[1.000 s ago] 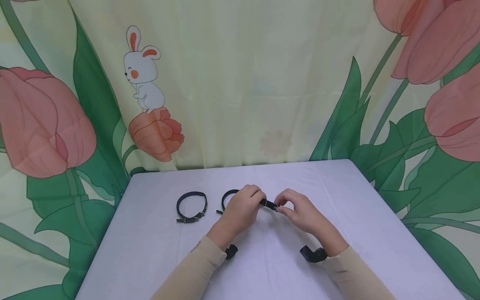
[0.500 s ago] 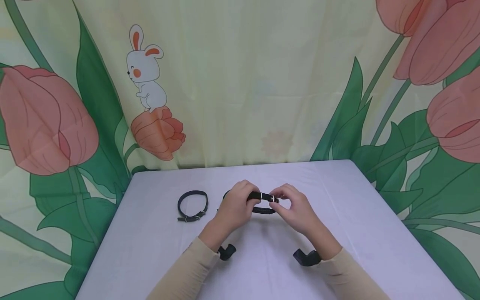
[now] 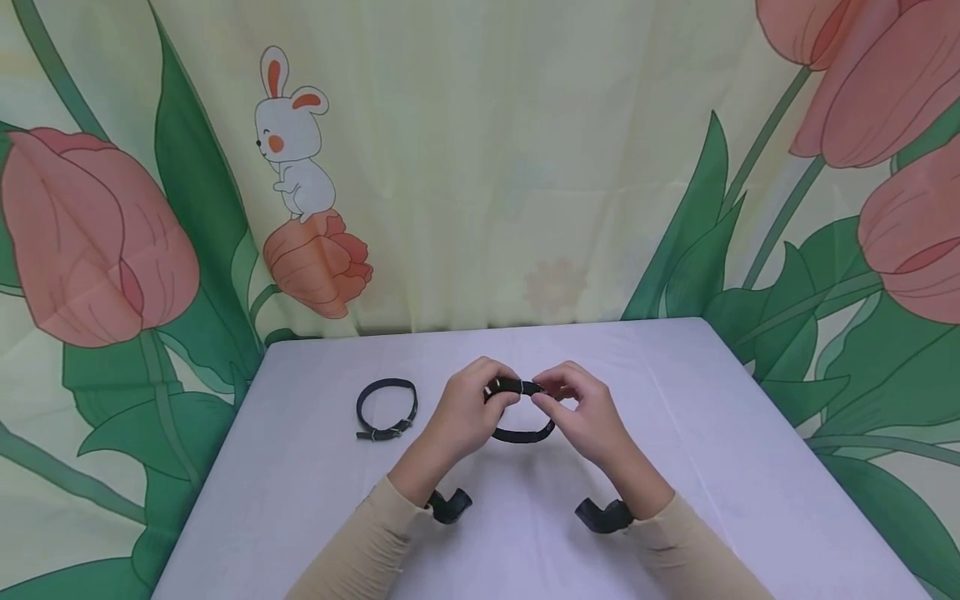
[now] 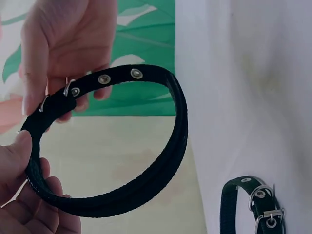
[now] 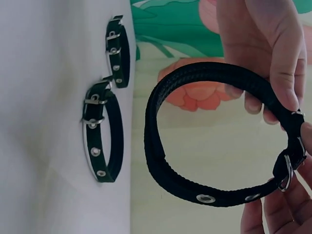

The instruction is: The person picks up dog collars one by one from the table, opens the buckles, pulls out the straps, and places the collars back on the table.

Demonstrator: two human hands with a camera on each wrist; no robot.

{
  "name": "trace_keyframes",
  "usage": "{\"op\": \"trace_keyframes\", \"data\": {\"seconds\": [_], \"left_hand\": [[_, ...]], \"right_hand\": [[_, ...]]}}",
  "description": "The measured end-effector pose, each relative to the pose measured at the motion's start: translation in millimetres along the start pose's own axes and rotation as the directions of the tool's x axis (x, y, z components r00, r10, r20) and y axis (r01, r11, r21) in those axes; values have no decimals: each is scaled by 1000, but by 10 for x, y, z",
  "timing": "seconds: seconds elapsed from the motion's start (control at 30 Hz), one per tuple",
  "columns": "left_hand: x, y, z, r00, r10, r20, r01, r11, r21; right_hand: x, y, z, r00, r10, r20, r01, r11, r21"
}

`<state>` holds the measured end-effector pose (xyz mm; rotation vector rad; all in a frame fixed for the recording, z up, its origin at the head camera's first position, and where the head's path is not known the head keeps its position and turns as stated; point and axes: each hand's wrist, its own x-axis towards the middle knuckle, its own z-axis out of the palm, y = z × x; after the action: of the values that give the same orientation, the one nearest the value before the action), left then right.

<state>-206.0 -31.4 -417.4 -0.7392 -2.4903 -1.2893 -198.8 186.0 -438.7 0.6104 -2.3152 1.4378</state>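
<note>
A black collar point(image 3: 522, 436), closed into a loop, is held up over the table between both hands. My left hand point(image 3: 461, 417) pinches the band left of the buckle, thumb against the strap, as the right wrist view also shows. With thumb and fingers my right hand point(image 3: 592, 412) pinches the buckle end. In the left wrist view metal eyelets point(image 4: 136, 73) and a metal ring point(image 4: 69, 87) show on the strap. The buckle is partly hidden by fingers. A second buckled collar point(image 3: 386, 433) lies left of the hands, and a third collar point(image 5: 96, 151) appears in the right wrist view.
A white cloth-covered table point(image 3: 750, 467) lies under the hands. Behind it hangs a curtain point(image 3: 480, 167) printed with tulips and a rabbit. A black wrist camera point(image 3: 450, 506) sits at the left wrist, another black camera point(image 3: 603, 517) at the right.
Both hands have shifted slightly left and up with the held collar, and its loop has turned into view below the fingers. The nearer collar on the table is now hidden behind my left hand.
</note>
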Motion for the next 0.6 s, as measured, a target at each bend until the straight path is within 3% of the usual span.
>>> {"op": "trace_keyframes", "data": {"seconds": [0.3, 0.6], "left_hand": [[-28, 11, -23, 997, -72, 7, 72, 996, -59], [-42, 51, -78, 996, -87, 12, 88, 991, -102]], "right_hand": [[26, -121, 32, 998, 62, 14, -63, 998, 13], [56, -192, 55, 999, 30, 15, -30, 999, 26]]}}
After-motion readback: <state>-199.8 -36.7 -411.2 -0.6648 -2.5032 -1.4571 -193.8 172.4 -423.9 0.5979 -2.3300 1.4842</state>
